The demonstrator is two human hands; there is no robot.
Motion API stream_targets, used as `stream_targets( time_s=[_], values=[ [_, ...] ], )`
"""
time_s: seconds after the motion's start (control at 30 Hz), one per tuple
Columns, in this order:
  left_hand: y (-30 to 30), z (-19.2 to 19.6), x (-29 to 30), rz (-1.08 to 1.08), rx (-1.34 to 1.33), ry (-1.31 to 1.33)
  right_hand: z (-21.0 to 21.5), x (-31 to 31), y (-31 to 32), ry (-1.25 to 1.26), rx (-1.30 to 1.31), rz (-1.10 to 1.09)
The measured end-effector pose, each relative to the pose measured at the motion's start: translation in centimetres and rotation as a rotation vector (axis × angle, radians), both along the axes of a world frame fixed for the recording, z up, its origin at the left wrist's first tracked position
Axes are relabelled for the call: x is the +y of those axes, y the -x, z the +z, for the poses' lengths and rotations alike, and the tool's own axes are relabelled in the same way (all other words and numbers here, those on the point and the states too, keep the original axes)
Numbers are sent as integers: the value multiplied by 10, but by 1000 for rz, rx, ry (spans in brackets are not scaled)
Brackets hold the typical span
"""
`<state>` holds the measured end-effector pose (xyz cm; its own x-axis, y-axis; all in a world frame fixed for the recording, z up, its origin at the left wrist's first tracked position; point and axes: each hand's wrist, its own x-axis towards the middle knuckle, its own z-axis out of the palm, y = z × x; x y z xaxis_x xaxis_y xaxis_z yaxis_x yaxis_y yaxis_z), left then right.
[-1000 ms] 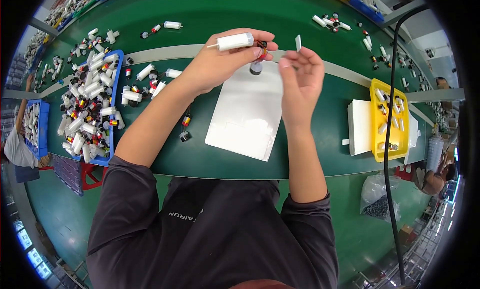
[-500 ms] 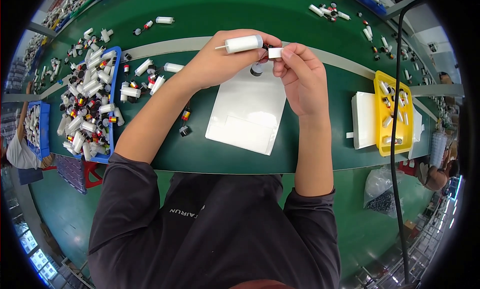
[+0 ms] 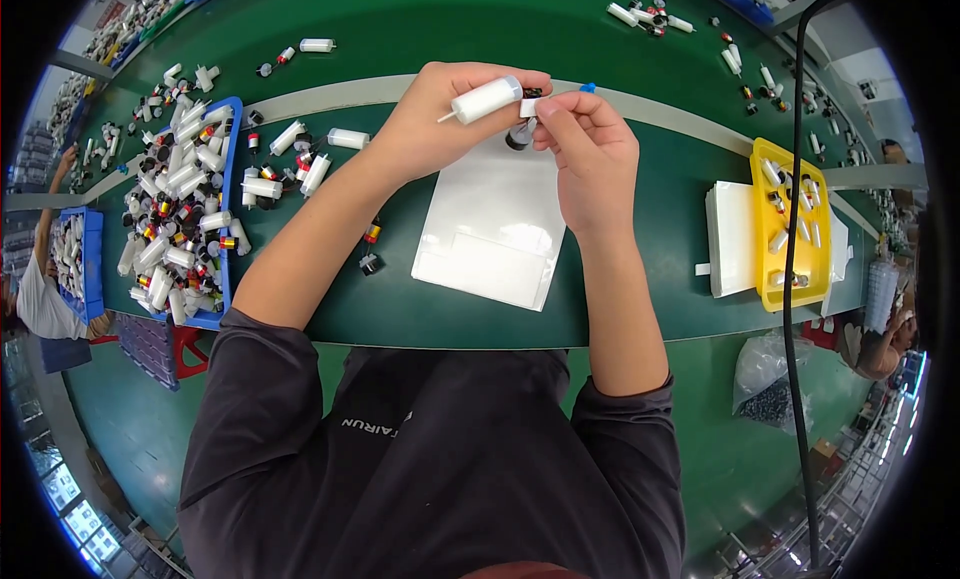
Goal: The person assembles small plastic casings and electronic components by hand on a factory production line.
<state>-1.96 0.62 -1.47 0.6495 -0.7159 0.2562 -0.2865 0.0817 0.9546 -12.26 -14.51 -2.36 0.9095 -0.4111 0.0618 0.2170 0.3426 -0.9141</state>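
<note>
I see a white tube (image 3: 488, 101) up over the far end of the big white sheet (image 3: 490, 219). The left hand (image 3: 430, 129) has it, with thumb and fingers closed on it. Close by the tube's end is a little white tag (image 3: 528, 109). The right hand (image 3: 592, 164) pinches that tag tight between thumb and finger, also over the sheet's far end. A dark round bit (image 3: 518, 137) shows just under the tag, but I can't tell what it is joined to.

The sheet lies flat and shiny on the green worktop (image 3: 650, 279). Just left of the sheet is a small black part (image 3: 371, 264). More left of it are loose tubes (image 3: 349, 139), and then a blue bin (image 3: 233, 159) heaped full of tubes and parts.

Well to the right of the sheet is a stack of white sheets (image 3: 730, 239). A yellow tray (image 3: 764, 234) with a few tubes in it sits beside that. A black cable (image 3: 795, 319) hangs in front of the tray.
</note>
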Motion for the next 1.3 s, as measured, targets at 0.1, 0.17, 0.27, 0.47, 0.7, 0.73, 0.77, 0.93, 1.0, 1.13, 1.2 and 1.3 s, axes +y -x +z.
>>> stream_targets(
  time_s=[0.1, 0.17, 0.27, 0.47, 0.7, 0.73, 0.77, 0.93, 1.0, 1.13, 1.2, 1.3],
  values=[
    [-2, -2, 0, -33, -24, 122, 1, 2, 0, 29, -15, -33],
    [-1, 6, 2, -46, 250, 64, 1, 2, 1, 35, -22, -40],
    [5, 11, 0, -47, 314, 74, 0, 7, 2, 122, -54, -64],
    [7, 7, -2, -37, 437, 123, -2, 22, 4, 304, -107, -214],
    [5, 10, -2, -56, 321, -7, -1, 22, 4, 234, -80, -261],
    [5, 10, -2, -61, 315, 12, -1, 22, 3, 231, -92, -272],
    [5, 10, -2, -67, 309, 31, -6, 20, 3, 231, -95, -275],
    [13, 9, -1, -61, 418, 141, -4, 16, 8, 46, -16, -160],
    [12, 8, 1, -81, 458, 165, 5, 14, 5, -185, 19, -66],
    [13, 5, -2, -184, 533, 157, 1, 3, 0, -538, -14, 238],
    [14, 4, -3, -208, 436, 164, -4, -9, -5, -453, -30, 231],
    [10, 12, -6, -18, 187, 15, 0, -8, 1, -233, 13, 79]
  ],
)
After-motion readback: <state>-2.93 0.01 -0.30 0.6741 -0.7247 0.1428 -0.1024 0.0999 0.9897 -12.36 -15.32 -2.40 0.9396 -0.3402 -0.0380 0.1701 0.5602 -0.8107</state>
